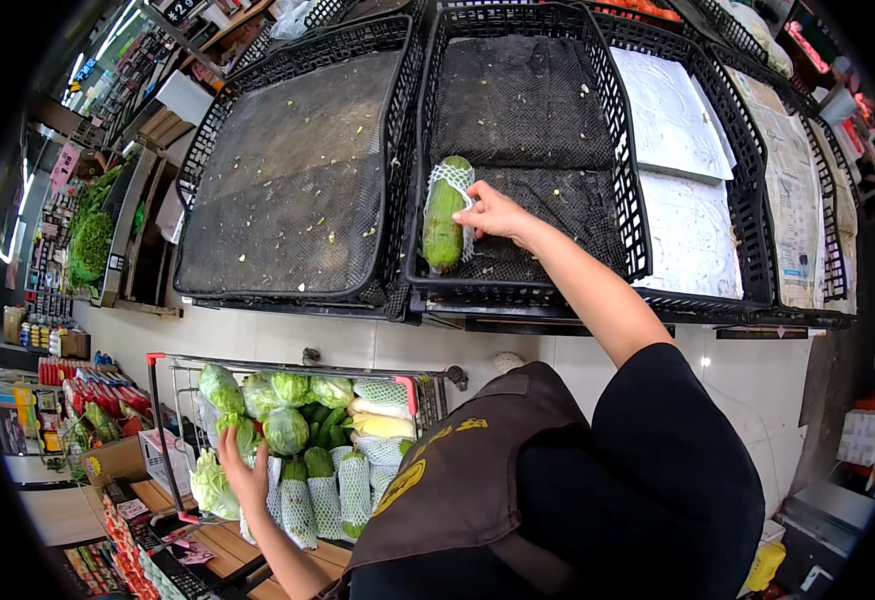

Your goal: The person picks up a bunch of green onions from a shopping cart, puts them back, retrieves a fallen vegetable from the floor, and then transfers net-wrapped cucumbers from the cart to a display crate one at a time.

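A green gourd [444, 225], probably a winter melon, lies lengthwise in the near left corner of a black plastic crate [520, 112]. A white foam net [464, 176] covers part of it. My right hand [494, 214] is at the gourd's right side, thumb and fingers pinching the net's edge. My left hand [246, 469] reaches into a metal shopping cart [295, 367], fingers spread against a green lettuce or cabbage head [236, 433]; its grip holds nothing that I can see. Several netted gourds [325, 499] lie beside it in the cart.
Round cabbages [286, 431], cucumbers [326, 424] and pale napa cabbages [381, 425] also fill the cart. Left of the crate is another black mesh-lined crate [295, 180]; right of it, one holds white foam sheets [674, 112]. Tiled floor [347, 334] separates crates and cart.
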A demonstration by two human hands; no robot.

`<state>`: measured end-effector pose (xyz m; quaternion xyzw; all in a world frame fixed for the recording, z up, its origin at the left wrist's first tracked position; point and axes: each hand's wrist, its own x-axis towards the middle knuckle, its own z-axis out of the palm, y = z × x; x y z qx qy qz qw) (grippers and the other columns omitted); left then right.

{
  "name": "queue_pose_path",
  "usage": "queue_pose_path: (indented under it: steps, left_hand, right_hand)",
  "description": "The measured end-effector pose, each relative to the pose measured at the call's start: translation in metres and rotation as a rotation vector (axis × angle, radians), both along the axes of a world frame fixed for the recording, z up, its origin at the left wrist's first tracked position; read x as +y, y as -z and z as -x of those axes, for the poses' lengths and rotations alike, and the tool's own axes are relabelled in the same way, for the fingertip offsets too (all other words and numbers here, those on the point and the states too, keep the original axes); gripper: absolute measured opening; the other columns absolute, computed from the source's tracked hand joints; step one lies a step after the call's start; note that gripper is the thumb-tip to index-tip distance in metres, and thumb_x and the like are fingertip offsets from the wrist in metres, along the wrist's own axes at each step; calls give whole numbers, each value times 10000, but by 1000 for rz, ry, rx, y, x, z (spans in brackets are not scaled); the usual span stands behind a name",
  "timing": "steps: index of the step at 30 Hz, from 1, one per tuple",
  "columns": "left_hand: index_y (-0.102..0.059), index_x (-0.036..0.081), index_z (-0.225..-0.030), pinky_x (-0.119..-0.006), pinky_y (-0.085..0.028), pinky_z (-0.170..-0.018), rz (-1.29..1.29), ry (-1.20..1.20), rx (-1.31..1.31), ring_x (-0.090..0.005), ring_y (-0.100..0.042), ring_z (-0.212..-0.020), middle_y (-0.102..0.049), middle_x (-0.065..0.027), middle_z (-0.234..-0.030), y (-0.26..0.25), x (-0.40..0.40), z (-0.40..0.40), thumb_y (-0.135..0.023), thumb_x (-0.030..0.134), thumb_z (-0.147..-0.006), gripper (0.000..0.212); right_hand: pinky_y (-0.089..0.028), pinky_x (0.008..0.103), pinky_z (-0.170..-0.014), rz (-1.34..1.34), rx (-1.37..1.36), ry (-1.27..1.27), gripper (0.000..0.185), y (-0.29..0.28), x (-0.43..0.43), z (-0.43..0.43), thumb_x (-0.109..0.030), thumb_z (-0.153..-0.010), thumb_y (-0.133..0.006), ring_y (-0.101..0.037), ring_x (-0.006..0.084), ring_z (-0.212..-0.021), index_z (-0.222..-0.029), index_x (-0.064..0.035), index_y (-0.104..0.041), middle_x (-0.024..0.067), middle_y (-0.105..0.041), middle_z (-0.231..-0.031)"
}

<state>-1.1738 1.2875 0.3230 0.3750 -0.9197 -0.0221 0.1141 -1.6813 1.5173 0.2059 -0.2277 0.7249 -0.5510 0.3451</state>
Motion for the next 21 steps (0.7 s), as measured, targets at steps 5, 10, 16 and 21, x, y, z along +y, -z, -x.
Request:
queue_pose_path:
  steps: [5, 10, 16, 21]
  left_hand:
    - [-462, 56, -1176, -401, -357, -934, -26, 147, 5, -352, -434, -1114, -446, -178, -1207, -26, -15, 106, -674, 189, -700, 537]
    - [-463, 48, -1167, -404, -386, -899, -1, -226, -6, -362, -459, -1062, -470, -204, -1151, 10, -64, -22, -712, 239, -659, 597]
    - [-368, 87, -1276, -409, -353, -960, -51, -1060, 55, -335, -392, -1178, -374, -174, -1297, 31, -50, -142, -695, 427, -652, 782]
    - [-389, 24, -1244, -406, -356, -939, -27, -805, 150, -333, -425, -1128, -430, -203, -1213, 54, 14, -212, -750, 445, -586, 860]
  right_hand:
    - [-452, 291, -640, -143, 265, -105, 716, 4, 3, 15, -450, -758, -634, -572, 179, -720, -1200, 28, -335, 130, -574, -838]
    - [-404, 362, -862, -182, 321, -173, 745, 3, -7, -17, -460, -749, -630, -501, 286, -1038, -1264, -27, -313, 197, -478, -1123]
    - [-435, 240, -706, -34, 121, -20, 401, 33, 19, 22, -265, -859, -557, -533, 125, -875, -1166, -32, -448, 51, -564, -995]
    - [-408, 248, -550, -285, 134, 139, 530, 23, 16, 28, -494, -838, -491, -561, 145, -695, -1198, -111, -430, 35, -551, -1038]
